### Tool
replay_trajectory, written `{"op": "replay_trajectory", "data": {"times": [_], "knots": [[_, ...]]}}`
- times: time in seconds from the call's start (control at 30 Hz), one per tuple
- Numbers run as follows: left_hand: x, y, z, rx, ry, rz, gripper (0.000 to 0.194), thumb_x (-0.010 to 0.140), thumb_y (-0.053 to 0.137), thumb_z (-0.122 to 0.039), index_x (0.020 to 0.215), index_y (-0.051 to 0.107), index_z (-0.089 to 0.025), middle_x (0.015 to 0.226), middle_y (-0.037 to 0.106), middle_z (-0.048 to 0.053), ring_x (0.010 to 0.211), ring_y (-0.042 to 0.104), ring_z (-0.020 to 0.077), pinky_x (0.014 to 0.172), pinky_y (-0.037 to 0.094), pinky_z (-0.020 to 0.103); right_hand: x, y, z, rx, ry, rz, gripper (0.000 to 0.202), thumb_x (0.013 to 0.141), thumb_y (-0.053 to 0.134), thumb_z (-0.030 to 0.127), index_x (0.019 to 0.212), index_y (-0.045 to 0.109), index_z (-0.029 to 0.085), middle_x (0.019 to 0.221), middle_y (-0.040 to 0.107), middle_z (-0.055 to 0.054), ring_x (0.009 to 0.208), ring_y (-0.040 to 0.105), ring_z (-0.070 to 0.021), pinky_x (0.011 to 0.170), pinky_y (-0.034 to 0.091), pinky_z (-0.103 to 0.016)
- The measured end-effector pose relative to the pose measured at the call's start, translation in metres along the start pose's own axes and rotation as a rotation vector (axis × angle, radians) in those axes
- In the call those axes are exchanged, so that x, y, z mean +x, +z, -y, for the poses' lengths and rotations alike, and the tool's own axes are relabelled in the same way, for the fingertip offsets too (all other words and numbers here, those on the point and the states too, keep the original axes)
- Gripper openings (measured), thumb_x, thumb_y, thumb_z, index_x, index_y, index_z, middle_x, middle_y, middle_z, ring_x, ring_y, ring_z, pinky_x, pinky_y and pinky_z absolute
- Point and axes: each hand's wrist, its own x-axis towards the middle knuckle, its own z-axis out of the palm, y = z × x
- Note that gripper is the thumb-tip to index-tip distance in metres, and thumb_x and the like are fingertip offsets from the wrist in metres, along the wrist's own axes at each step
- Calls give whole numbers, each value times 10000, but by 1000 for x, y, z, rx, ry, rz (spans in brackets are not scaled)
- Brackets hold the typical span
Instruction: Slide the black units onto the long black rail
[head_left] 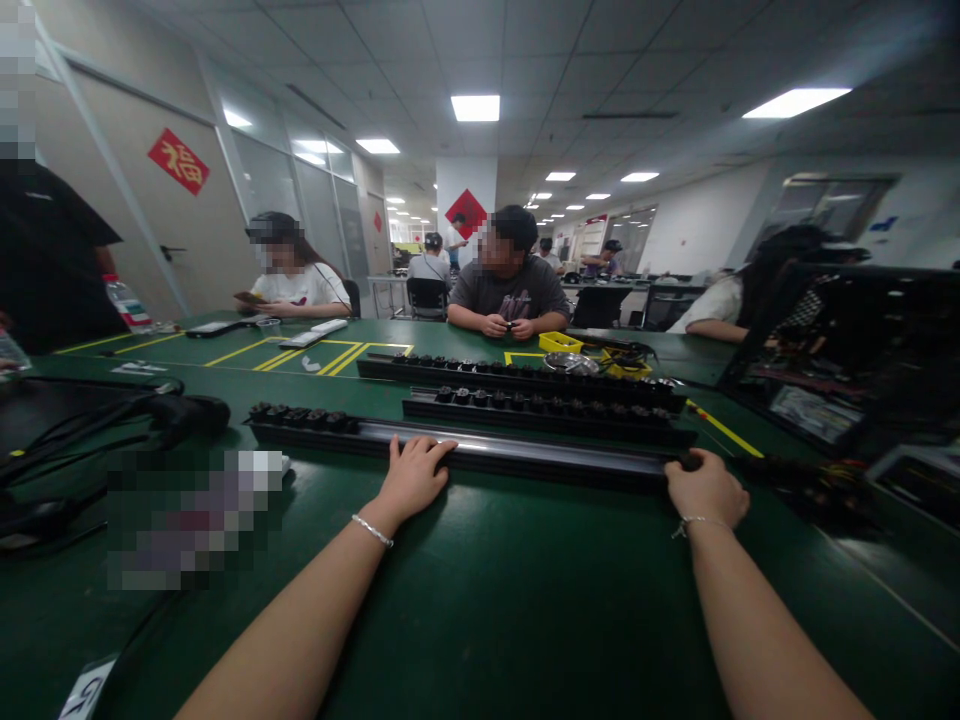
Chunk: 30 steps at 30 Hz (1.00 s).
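A long black rail (517,455) lies across the green table (525,600), with several black knobbed parts (304,417) standing in a row on its left end. My left hand (417,475) rests on the near edge of the rail, left of its middle, fingers spread and holding nothing. At the rail's right end my right hand (706,488) is closed round a small dark part (687,461), partly hidden by the fingers. Two more black rails (551,413) with rows of similar parts lie just beyond.
Yellow trays (560,343) and a metal bowl (571,363) stand beyond the rails. Black cables (180,412) lie at the left, an open computer case (817,370) at the right. A person (510,285) sits opposite; others sit around.
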Motion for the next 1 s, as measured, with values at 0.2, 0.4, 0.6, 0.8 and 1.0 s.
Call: {"op": "replay_trajectory", "data": {"times": [0.2, 0.4, 0.6, 0.8, 1.0], "knots": [[0, -1, 0, 0, -9, 20, 458, 826, 485, -254, 1277, 506, -325, 1156, 582, 48, 1166, 473, 257, 1081, 112, 630, 0, -2, -2, 28, 0, -10, 451, 748, 505, 383, 1145, 588, 186, 1048, 637, -132, 1053, 552, -314, 927, 403, -477], [0, -1, 1, -17, -3, 10, 458, 825, 482, -252, 1276, 505, -326, 1145, 585, 45, 1161, 474, 255, 1079, 104, 635, 2, -3, -4, 33, 23, 9, 468, 749, 502, 394, 1159, 587, 188, 1075, 633, -140, 1058, 549, -332, 896, 428, -486], [0, -1, 0, -15, -4, 10, 456, 825, 484, -252, 1274, 510, -328, 1149, 585, 48, 1161, 474, 254, 1080, 103, 631, 5, -1, -9, 30, -4, -35, 448, 737, 516, 398, 1117, 613, 183, 1072, 632, -145, 1053, 544, -338, 887, 438, -483], [0, -1, 0, -1, -6, 10, 459, 821, 487, -254, 1274, 510, -327, 1163, 584, 48, 1162, 477, 254, 1081, 114, 626, 9, 5, -16, 63, -57, -133, 409, 707, 555, 353, 1066, 626, 169, 1104, 614, -137, 1073, 525, -314, 938, 412, -471], [0, -1, 0, -14, -4, 9, 458, 819, 482, -251, 1270, 515, -325, 1156, 587, 52, 1160, 475, 255, 1077, 112, 630, 11, 11, -21, 80, -57, -185, 428, 694, 563, 366, 1071, 615, 169, 1189, 552, -143, 1174, 441, -327, 984, 356, -486]]}}
